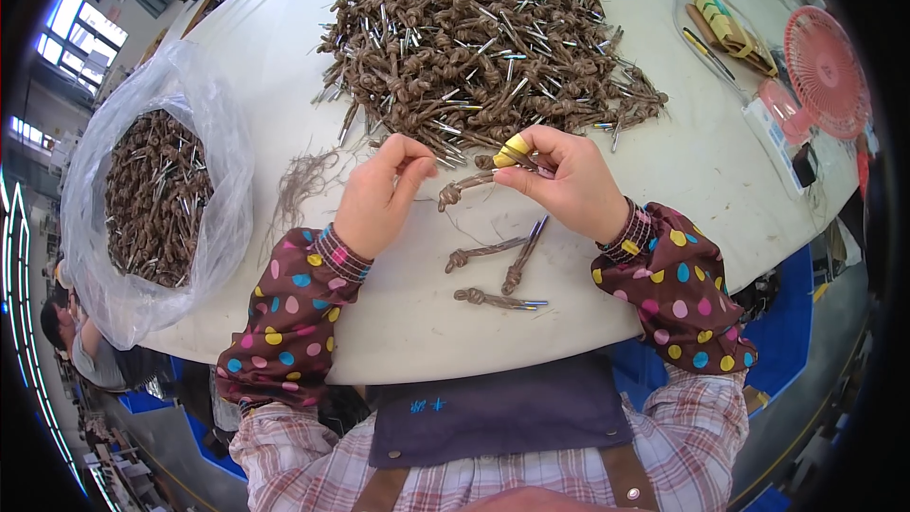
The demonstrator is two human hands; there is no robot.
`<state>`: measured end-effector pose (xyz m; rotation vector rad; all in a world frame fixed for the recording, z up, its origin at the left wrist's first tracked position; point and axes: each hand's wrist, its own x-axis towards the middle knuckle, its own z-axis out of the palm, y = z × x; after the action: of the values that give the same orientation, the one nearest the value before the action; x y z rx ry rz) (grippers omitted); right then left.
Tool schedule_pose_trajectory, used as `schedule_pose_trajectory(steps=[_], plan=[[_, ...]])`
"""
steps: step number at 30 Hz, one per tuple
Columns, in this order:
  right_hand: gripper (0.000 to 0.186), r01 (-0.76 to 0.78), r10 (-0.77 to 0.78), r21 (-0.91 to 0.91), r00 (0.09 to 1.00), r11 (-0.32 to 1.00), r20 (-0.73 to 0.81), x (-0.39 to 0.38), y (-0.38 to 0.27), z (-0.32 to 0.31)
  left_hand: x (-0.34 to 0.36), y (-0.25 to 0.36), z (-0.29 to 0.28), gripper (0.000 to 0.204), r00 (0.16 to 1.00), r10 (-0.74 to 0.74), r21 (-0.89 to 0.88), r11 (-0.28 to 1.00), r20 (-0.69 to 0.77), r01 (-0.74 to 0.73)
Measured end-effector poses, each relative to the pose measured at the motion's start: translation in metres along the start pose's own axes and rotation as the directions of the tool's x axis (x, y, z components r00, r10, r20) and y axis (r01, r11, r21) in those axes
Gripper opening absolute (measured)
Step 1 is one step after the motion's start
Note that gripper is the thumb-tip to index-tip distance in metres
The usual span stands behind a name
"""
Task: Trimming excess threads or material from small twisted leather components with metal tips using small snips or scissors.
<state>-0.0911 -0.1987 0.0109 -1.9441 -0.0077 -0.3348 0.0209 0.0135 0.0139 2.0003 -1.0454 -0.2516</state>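
Here: knotted cord point(462, 189) lies roughly left-right, slightly tilted, pinched between left hand point(379, 197) and right hand point(559, 180).

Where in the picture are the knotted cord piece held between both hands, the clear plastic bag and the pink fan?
knotted cord piece point(463, 188), head view, on its knot between the hands.
clear plastic bag point(220, 133), head view, on its right wall.
pink fan point(823, 68), head view, on its round grille.

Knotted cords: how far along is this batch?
Looks done: three knotted cords lie apart by the table's near edge. In hand: one cord stretched between left hand and right hand. Left: seemingly the big pile behind; the bag is also full, finished or not unclear.
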Motion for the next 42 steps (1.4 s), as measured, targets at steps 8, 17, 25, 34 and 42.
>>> schedule_pose_trajectory(steps=[8, 17, 25, 34, 42], plan=[[0.023, -0.169, 0.180, 0.172, 0.983, 0.971, -0.049, 0.002, 0.017, -0.001, -0.002, 0.030, 0.007, 0.040, 0.964, 0.267, 0.075, 0.961, -0.001, -0.267], [0.013, -0.386, 0.342, 0.394, 0.922, 0.834, 0.179, 0.000, -0.004, -0.002, 0.007, -0.008, 0.015, 0.019, 0.984, -0.170, -0.523, 0.834, 0.057, 0.174], [0.016, -0.317, 0.276, 0.363, 0.947, 0.876, 0.163, -0.001, -0.003, -0.020, 0.000, -0.008, 0.019, 0.026, 0.930, 0.361, 0.260, 0.893, 0.069, -0.366], [0.013, -0.237, 0.205, 0.328, 0.970, 0.915, 0.129, -0.004, 0.003, -0.019, -0.033, -0.021, -0.010, 0.038, 0.880, 0.246, 0.471, 0.769, 0.406, -0.432], [0.018, -0.238, 0.184, 0.314, 0.964, 0.919, 0.192, -0.004, 0.012, -0.014, -0.040, -0.045, -0.052, 0.020, 0.972, 0.233, 0.654, 0.732, 0.021, -0.190]])
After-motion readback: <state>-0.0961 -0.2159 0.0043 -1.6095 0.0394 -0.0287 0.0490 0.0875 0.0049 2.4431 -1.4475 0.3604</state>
